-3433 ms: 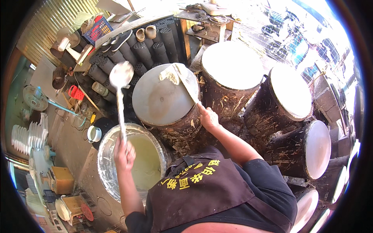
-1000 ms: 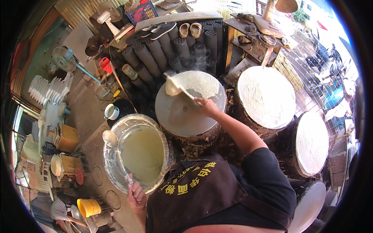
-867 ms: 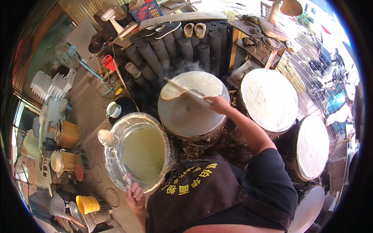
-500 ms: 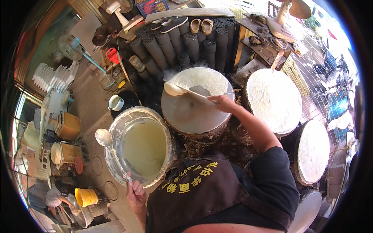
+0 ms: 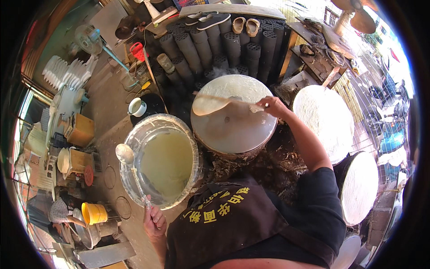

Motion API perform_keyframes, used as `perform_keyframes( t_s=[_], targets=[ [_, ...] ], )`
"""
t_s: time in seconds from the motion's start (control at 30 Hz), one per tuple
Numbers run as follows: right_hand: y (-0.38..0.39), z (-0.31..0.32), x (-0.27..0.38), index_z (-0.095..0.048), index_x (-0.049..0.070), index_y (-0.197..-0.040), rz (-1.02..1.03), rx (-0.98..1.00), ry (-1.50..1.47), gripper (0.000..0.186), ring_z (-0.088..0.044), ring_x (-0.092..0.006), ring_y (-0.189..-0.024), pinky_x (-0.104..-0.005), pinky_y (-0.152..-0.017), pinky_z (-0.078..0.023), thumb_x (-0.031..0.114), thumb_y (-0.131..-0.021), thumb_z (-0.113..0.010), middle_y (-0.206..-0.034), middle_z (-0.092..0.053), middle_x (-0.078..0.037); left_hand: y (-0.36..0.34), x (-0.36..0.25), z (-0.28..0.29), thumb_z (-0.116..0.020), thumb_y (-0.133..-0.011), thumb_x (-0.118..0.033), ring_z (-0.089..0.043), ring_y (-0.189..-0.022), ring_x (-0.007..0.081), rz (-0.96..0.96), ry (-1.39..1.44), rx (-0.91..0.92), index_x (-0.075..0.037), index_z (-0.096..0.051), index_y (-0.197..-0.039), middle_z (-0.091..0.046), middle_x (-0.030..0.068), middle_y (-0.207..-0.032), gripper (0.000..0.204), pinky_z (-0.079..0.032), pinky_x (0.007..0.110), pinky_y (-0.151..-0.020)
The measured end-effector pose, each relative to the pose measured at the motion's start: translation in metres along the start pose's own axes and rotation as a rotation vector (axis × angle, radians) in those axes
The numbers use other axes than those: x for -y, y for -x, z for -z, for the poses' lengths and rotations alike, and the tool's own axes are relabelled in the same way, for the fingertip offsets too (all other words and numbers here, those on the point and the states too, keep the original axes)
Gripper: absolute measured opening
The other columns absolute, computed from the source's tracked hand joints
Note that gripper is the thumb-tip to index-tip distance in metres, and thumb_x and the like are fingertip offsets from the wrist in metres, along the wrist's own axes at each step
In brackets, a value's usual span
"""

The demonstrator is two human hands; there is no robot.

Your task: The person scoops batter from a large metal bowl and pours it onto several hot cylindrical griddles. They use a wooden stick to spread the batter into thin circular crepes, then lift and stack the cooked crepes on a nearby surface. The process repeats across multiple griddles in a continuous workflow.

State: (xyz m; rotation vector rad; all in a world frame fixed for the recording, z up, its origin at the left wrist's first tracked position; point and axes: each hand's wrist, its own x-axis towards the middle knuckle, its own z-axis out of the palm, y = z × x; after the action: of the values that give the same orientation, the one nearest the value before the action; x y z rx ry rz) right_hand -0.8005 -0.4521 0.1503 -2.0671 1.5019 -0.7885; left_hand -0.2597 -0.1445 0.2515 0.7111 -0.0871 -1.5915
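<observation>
Batter (image 5: 244, 84) — pale, matte — partly coats the griddle (image 5: 226, 134), right hand (image 5: 274, 107) pinching 1 spreader (image 5: 230, 98), left hand (image 5: 155, 221) clasping 1 ladle (image 5: 124, 154), fingers curled.

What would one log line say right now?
left hand: grips ladle by tub | right hand: holds scraper across drum top | pale paste: far part

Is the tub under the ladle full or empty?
Neither, partly full: pale liquid lies inside the tub, its surface below the rim.
</observation>
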Motion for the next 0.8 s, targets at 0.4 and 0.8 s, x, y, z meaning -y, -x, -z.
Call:
perform_keyframes(
  t_s=[0.4,0.8],
  targets=[
    [-0.004,0.01,0.008,-0.072,0.013,-0.094,0.126,0.119,-0.037,0.028,-0.064,-0.0257,-0.089,-0.0349,-0.08,-0.05,-0.001,-0.073,-0.06,-0.094,-0.067,-0.011,0.005,0.014,-0.015,-0.038,-0.102,-0.019,-0.038,-0.051,0.0063,0.003,0.098,-0.053,-0.013,-0.028,-0.145,-0.039,-0.0005,-0.07,0.045,-0.035,0.018,-0.037],
    [-0.003,0.025,0.006,-0.071,0.015,-0.094,0.07,0.18,0.007,0.021,-0.064,-0.0267,-0.089,-0.0365,-0.079,-0.05,0.005,-0.076,-0.065,-0.09,-0.067,-0.008,0.0,0.019,-0.018,-0.037,-0.102,-0.021,-0.036,-0.048,0.0064,0.077,0.083,-0.09,-0.012,-0.03,-0.144,-0.037,-0.0005,-0.068,0.044,-0.033,0.019,-0.035]
  ],
)
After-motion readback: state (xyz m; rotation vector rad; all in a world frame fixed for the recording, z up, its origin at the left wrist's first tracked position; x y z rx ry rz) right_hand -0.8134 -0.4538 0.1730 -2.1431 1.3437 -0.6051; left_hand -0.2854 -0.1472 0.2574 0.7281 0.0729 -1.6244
